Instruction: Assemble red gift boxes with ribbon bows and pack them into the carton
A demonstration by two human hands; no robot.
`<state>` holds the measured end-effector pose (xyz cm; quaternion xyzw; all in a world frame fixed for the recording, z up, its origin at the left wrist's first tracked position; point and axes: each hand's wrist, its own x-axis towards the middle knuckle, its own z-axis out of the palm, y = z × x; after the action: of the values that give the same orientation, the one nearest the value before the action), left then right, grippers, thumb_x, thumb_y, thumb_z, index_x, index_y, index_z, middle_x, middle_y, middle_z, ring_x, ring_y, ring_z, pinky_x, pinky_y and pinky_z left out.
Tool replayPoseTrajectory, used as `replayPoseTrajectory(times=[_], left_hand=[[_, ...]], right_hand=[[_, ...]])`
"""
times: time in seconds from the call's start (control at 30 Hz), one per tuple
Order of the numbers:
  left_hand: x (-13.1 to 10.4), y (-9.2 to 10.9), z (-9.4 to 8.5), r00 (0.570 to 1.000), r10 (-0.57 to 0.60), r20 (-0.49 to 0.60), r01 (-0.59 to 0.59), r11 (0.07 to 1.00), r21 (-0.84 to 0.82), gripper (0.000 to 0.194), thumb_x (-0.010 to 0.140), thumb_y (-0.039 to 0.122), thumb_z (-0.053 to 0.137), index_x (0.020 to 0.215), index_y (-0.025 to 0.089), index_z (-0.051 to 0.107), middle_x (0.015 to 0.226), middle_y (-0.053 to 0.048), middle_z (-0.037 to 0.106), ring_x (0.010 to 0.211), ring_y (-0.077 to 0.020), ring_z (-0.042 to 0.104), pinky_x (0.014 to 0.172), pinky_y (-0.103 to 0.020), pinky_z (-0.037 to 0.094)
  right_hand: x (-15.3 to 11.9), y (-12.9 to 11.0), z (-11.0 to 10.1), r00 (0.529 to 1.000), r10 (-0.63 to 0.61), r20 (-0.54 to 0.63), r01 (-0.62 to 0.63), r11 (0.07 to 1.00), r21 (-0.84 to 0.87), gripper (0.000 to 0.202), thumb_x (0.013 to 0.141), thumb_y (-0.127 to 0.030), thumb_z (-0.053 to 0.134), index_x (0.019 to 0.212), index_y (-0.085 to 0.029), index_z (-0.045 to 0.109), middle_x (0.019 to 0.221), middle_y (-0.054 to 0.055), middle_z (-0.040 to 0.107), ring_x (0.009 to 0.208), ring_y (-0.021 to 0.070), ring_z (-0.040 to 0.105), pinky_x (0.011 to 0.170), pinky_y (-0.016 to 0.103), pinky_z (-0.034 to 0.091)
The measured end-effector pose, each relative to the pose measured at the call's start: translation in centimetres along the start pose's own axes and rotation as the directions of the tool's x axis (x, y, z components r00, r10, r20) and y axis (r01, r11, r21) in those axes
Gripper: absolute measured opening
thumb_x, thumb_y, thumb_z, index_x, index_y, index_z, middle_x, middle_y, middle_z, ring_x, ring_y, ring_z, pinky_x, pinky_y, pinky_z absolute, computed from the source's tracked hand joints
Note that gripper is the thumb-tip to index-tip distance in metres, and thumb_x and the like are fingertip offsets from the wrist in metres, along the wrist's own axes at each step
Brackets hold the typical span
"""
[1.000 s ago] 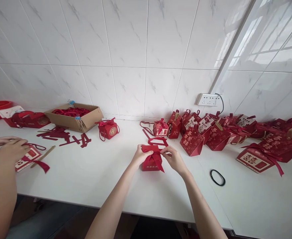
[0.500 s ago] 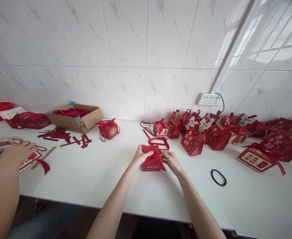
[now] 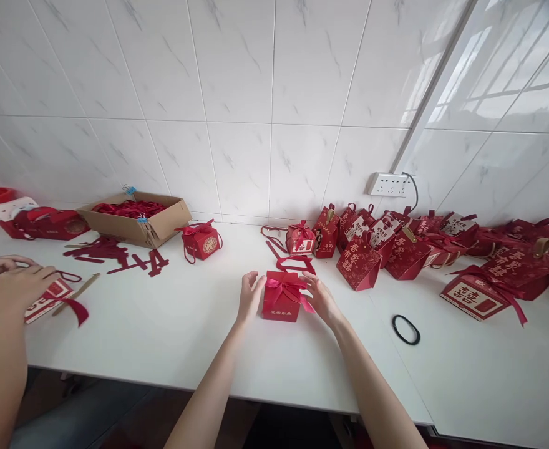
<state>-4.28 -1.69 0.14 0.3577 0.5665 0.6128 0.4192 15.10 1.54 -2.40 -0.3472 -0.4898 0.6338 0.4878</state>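
A small red gift box (image 3: 280, 310) with gold lettering on its front stands upright on the white table. A red ribbon bow (image 3: 284, 288) lies across its top, and one ribbon tail hangs at the right side. My left hand (image 3: 251, 298) is beside the box's left side, with thumb and fingers apart and nothing in them. On the other side, my right hand (image 3: 321, 299) is open next to the bow's right loop and tail; whether its fingertips touch the ribbon I cannot tell. Behind the box lies a loose strip of red ribbon (image 3: 297, 260).
Red gift boxes (image 3: 359, 262) crowd the right and back. A black band (image 3: 406, 330) lies at right. At left are a cardboard box (image 3: 162, 223) of ribbons, ribbon pieces (image 3: 101, 247) and one bowed box (image 3: 201, 242). A co-worker's hands (image 3: 17, 284) handle another box.
My hands have let go of the bow and spread apart. The left thumb has come off the ribbon. The bow now shows full loops on top of the box.
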Motion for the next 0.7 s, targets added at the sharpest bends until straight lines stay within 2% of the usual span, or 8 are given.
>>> replayPoseTrajectory(times=[0.07,0.17,0.27,0.37,0.43,0.53,0.63,0.7], left_hand=[[-0.2,0.0,-0.1,1.000,0.016,0.014,-0.016,1.000,0.018,0.034,0.070,0.043,0.069,0.093,0.020,0.057,0.117,-0.009,0.057,0.109,-0.0219,0.056,0.087,-0.030,0.047],[-0.2,0.1,0.2,0.998,0.024,0.058,-0.025,1.000,0.012,0.031,0.066,0.043,0.071,0.081,0.019,0.058,0.108,-0.007,0.061,0.097,-0.0214,0.060,0.079,-0.029,0.049],[0.0,-0.1,0.5,0.996,0.019,0.089,-0.016,0.999,-0.030,0.032,0.064,0.045,0.070,0.071,0.018,0.054,0.101,-0.006,0.064,0.087,-0.0195,0.062,0.071,-0.027,0.049],[0.2,-0.9,0.5,0.995,-0.009,0.103,0.019,0.995,-0.096,0.034,0.064,0.047,0.069,0.066,0.018,0.050,0.100,-0.006,0.065,0.083,-0.0184,0.063,0.068,-0.026,0.050],[0.4,-1.6,0.4,0.995,-0.045,0.093,0.057,0.989,-0.137,0.033,0.067,0.048,0.064,0.068,0.018,0.050,0.095,-0.007,0.067,0.081,-0.0193,0.064,0.067,-0.028,0.051],[0.5,-2.4,-0.1,0.995,-0.096,0.022,0.099,0.976,-0.193,0.026,0.074,0.044,0.056,0.069,0.019,0.050,0.088,-0.008,0.066,0.086,-0.0206,0.066,0.073,-0.031,0.053],[0.4,-2.9,-0.4,0.993,-0.117,-0.029,0.108,0.969,-0.222,0.018,0.076,0.034,0.052,0.065,0.020,0.047,0.086,-0.008,0.065,0.086,-0.0190,0.066,0.081,-0.033,0.053],[0.3,-2.9,-0.4,0.993,-0.116,-0.019,0.109,0.971,-0.213,0.015,0.074,0.031,0.053,0.065,0.019,0.049,0.082,-0.006,0.064,0.083,-0.0179,0.066,0.083,-0.035,0.052]], right_hand=[[-0.3,-0.1,-0.1,0.996,-0.042,0.079,0.044,0.999,-0.022,0.082,0.058,-0.075,0.065,0.125,-0.030,0.050,0.139,0.011,0.043,0.127,0.0290,0.042,0.099,0.044,0.039],[-0.6,-0.1,0.4,0.987,-0.043,0.155,0.059,0.993,-0.102,0.097,0.051,-0.061,0.079,0.136,-0.034,0.039,0.148,0.009,0.030,0.136,0.0281,0.028,0.106,0.046,0.032],[-0.8,-0.2,1.1,0.982,-0.030,0.188,0.061,0.984,-0.165,0.098,0.056,-0.043,0.083,0.140,-0.034,0.032,0.148,0.008,0.031,0.136,0.0253,0.029,0.108,0.045,0.030],[-0.8,-0.3,1.4,0.980,-0.027,0.197,0.069,0.975,-0.210,0.097,0.058,-0.037,0.082,0.141,-0.032,0.031,0.144,0.008,0.036,0.135,0.0236,0.032,0.110,0.044,0.028],[-0.8,-0.4,1.4,0.982,-0.023,0.188,0.067,0.970,-0.234,0.096,0.058,-0.036,0.083,0.139,-0.031,0.033,0.142,0.008,0.039,0.135,0.0236,0.032,0.110,0.044,0.028],[-0.8,-0.7,1.5,0.991,-0.028,0.133,0.053,0.980,-0.192,0.094,0.058,-0.039,0.082,0.138,-0.031,0.033,0.139,0.008,0.043,0.134,0.0246,0.034,0.107,0.045,0.032],[-1.2,-1.6,2.0,0.999,0.015,0.037,-0.015,1.000,-0.003,0.083,0.065,-0.052,0.072,0.135,-0.030,0.034,0.138,0.010,0.044,0.126,0.0281,0.044,0.097,0.046,0.044],[-1.6,-2.6,2.8,0.996,0.088,0.018,-0.090,0.984,0.157,0.070,0.074,-0.063,0.056,0.132,-0.028,0.037,0.138,0.011,0.045,0.121,0.0290,0.049,0.089,0.046,0.050]])
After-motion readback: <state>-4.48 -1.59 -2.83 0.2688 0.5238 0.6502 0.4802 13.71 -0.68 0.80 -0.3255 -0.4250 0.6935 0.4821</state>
